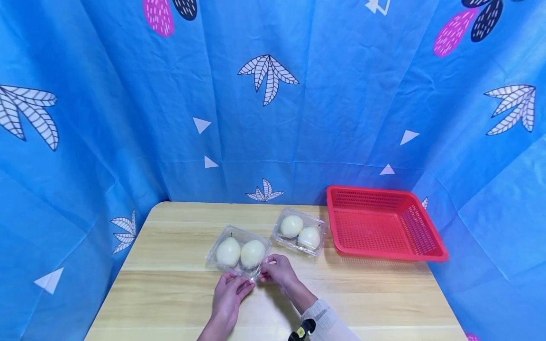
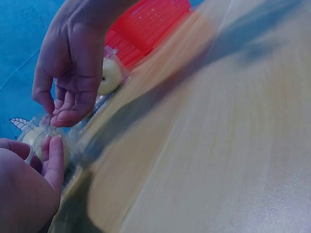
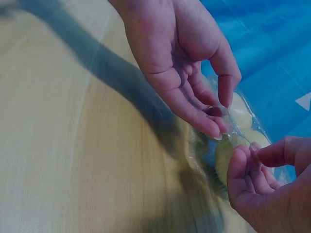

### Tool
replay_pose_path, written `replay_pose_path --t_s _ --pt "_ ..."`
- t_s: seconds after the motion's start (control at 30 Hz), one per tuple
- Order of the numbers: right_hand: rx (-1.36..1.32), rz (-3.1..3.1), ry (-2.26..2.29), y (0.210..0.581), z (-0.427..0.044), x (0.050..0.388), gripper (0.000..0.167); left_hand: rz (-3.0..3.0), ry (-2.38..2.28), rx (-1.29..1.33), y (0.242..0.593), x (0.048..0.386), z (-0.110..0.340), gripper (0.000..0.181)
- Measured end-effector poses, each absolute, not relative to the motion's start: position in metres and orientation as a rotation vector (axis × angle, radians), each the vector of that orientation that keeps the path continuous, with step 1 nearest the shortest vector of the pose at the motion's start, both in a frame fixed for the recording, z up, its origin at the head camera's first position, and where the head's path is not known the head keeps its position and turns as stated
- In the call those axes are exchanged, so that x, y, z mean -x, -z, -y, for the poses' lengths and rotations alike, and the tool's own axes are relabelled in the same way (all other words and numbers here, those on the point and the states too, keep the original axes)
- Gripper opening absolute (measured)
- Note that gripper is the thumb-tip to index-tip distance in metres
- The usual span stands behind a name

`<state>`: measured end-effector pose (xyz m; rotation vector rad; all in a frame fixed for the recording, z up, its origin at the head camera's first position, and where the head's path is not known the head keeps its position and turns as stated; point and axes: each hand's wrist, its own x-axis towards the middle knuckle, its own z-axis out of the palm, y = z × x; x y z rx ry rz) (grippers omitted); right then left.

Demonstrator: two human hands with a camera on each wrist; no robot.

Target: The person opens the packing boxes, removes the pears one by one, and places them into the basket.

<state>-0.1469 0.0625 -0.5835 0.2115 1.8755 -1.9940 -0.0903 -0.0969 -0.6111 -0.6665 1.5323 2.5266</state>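
Observation:
A clear plastic box (image 1: 240,233) with two pale pears (image 1: 228,251) (image 1: 252,254) inside stands at the middle left of the table. At its near edge, the left hand (image 1: 228,300) pinches the front corner; beside it, the right hand (image 1: 279,273) pinches the right end of that edge. In the left wrist view the left hand (image 2: 29,179) is below and the right hand (image 2: 73,68) above, fingertips close together. The right wrist view has the right hand (image 3: 277,179) low and the left hand (image 3: 180,63) above, both on the thin clear rim.
A second clear box (image 1: 318,251) with two pears (image 1: 292,226) (image 1: 309,237) stands to the right, behind the right hand. Beyond it, at the table's back right, is a red basket (image 1: 392,257). A blue patterned curtain (image 1: 332,94) surrounds the back and sides of the wooden table (image 1: 170,293).

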Motion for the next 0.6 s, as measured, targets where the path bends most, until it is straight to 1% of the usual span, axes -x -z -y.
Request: replay_pose_path --t_s 0.17,0.4,0.6 --pt "-0.168 -1.887 1.988 0.5826 -0.0592 0.1426 0.010 -1.521 -2.534 0.671 0.6127 0.0890 0.0981 0.032" --pt "-0.132 -1.865 1.979 0.5875 -0.0550 0.1375 0.019 -1.562 -2.521 0.682 0.6130 0.0891 0.0993 0.039" --pt "-0.141 -1.858 2.004 0.5878 -0.0547 0.1376 0.017 -1.578 -2.507 0.678 0.6112 0.0902 0.0997 0.042"
